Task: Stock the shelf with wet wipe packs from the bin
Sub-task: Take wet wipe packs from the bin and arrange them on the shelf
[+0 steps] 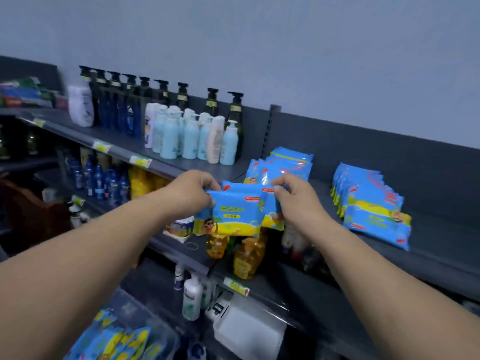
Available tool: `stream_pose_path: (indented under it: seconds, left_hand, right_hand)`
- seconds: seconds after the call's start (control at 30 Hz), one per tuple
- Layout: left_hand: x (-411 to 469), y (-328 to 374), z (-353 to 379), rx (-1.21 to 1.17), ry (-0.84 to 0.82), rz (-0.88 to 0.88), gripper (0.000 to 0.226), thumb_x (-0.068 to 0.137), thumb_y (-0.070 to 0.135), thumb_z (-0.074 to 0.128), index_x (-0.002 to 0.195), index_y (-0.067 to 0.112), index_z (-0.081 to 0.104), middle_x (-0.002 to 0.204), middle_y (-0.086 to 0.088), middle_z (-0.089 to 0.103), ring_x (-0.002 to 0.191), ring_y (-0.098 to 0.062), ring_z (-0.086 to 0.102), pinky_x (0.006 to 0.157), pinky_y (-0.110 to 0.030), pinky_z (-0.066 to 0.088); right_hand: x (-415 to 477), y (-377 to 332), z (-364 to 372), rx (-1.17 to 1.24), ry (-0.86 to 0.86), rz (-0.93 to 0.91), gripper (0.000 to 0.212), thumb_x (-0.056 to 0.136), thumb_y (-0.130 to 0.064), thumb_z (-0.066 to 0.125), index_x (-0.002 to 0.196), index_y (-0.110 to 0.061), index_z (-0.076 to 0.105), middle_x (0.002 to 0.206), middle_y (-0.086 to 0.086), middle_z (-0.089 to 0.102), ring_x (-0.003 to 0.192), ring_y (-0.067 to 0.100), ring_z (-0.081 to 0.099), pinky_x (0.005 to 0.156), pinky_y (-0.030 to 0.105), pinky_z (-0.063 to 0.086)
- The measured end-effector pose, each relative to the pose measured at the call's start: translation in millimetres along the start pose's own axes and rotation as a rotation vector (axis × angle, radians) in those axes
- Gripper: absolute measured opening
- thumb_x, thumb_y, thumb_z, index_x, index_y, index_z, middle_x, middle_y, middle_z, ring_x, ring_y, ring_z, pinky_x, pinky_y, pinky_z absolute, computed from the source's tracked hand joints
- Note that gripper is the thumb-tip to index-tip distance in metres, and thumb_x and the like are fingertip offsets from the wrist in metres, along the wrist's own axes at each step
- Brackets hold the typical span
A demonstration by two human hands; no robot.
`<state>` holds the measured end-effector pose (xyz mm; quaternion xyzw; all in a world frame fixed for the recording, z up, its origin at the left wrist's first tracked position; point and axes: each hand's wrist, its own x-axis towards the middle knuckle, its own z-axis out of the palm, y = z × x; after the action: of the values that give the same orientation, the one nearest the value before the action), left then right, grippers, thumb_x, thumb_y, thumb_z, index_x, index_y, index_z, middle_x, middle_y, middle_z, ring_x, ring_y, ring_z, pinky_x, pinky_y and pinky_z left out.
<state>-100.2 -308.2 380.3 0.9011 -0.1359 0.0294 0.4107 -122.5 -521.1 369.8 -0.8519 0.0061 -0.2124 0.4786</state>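
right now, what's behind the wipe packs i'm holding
A row of wet wipe packs stands on the shelf just behind the held packs. The held packs, left hand and right hand cover its lower front, so the count is unclear.

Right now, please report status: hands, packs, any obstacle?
Left hand, right hand grip wet wipe packs before shelf. Left stack, right stack already shelved. No obstacle seen.
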Motion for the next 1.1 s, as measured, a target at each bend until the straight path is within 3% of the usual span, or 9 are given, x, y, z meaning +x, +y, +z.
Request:
stream_pose_path:
  seconds: [0.23, 0.37, 0.5, 0.63, 0.73, 0.83, 0.9, 0.97, 1.1]
  left_hand:
    - [23, 99, 78, -0.020, -0.047, 0.170, 0.015, 0.084, 0.002, 0.066, 0.089, 0.016, 0.066, 0.095, -0.009, 0.069, 0.076, -0.023, 0.061, 0.070, -0.037, 0.054]
    - [38, 143, 119, -0.012, -0.054, 0.239, 0.016, 0.084, 0.003, 0.065, 0.089, 0.018, 0.066, 0.096, -0.008, 0.067, 0.068, -0.018, 0.055, 0.061, -0.027, 0.047]
    - [52, 172, 155, -0.014, -0.065, 0.275, 0.017, 0.084, 0.003, 0.065, 0.089, 0.019, 0.064, 0.099, -0.003, 0.065, 0.071, -0.014, 0.054, 0.055, -0.021, 0.040]
    - [66, 192, 182, 0.006, -0.093, 0.285, 0.015, 0.085, 0.005, 0.064, 0.087, 0.021, 0.063, 0.091, 0.002, 0.062, 0.058, -0.006, 0.047, 0.048, -0.021, 0.035]
    - [77, 199, 194, 0.019, -0.097, 0.273, 0.019, 0.085, 0.006, 0.065, 0.081, 0.025, 0.062, 0.093, 0.002, 0.064, 0.070, -0.011, 0.056, 0.058, -0.023, 0.043]
    - [85, 202, 201, 0.046, -0.121, 0.265, 0.016, 0.087, 0.006, 0.064, 0.089, 0.022, 0.061, 0.081, 0.010, 0.053, 0.063, -0.007, 0.051, 0.049, -0.018, 0.038]
    - [89, 203, 203, 0.049, -0.132, 0.259, 0.014, 0.089, 0.006, 0.062, 0.092, 0.020, 0.062, 0.081, 0.013, 0.050, 0.064, -0.004, 0.048, 0.047, -0.017, 0.036]
    - [94, 203, 204, 0.044, -0.136, 0.239, 0.014, 0.089, 0.006, 0.062, 0.093, 0.020, 0.063, 0.082, 0.013, 0.053, 0.066, -0.005, 0.049, 0.051, -0.020, 0.038]
    - [101, 203, 208, 0.038, -0.150, 0.207, 0.014, 0.088, 0.007, 0.064, 0.093, 0.020, 0.064, 0.091, 0.007, 0.059, 0.081, -0.014, 0.056, 0.067, -0.026, 0.043]
  right_hand:
    - [3, 40, -119, -0.022, 0.132, 0.018, 0.016, 0.098, -0.012, 0.047, 0.093, -0.016, 0.061, 0.097, 0.003, 0.053, 0.069, 0.016, 0.053, 0.047, 0.024, 0.051]
    - [4, 58, -175, -0.025, 0.191, 0.054, 0.015, 0.098, -0.011, 0.048, 0.093, -0.016, 0.061, 0.085, -0.003, 0.048, 0.059, 0.015, 0.050, 0.046, 0.026, 0.054]
    - [9, 81, -212, -0.049, 0.241, 0.095, 0.010, 0.096, -0.011, 0.051, 0.094, -0.013, 0.061, 0.104, 0.007, 0.053, 0.056, 0.018, 0.053, 0.054, 0.037, 0.059]
    - [20, 109, -238, -0.033, 0.262, 0.179, 0.012, 0.096, -0.012, 0.051, 0.098, -0.010, 0.062, 0.102, 0.006, 0.056, 0.061, 0.018, 0.055, 0.061, 0.044, 0.060]
    - [29, 128, -249, 0.027, 0.250, 0.244, 0.014, 0.097, -0.012, 0.048, 0.096, -0.011, 0.062, 0.097, 0.008, 0.058, 0.065, 0.020, 0.055, 0.061, 0.041, 0.060]
    - [34, 139, -253, 0.132, 0.148, 0.299, 0.009, 0.094, -0.008, 0.053, 0.098, -0.013, 0.060, 0.099, 0.009, 0.063, 0.066, 0.020, 0.057, 0.058, 0.033, 0.057]
    - [37, 146, -256, 0.153, 0.018, 0.307, 0.024, 0.085, 0.002, 0.063, 0.103, -0.013, 0.058, 0.100, 0.011, 0.067, 0.069, 0.023, 0.062, 0.059, 0.033, 0.055]
    - [42, 152, -258, 0.063, -0.041, 0.310, 0.039, 0.076, 0.009, 0.069, 0.103, -0.017, 0.056, 0.100, 0.012, 0.070, 0.079, 0.027, 0.069, 0.066, 0.038, 0.059]
    - [50, 157, -255, -0.222, 0.004, 0.239, 0.037, 0.073, 0.003, 0.071, 0.099, -0.017, 0.055, 0.096, 0.003, 0.068, 0.084, 0.022, 0.068, 0.072, 0.037, 0.059]
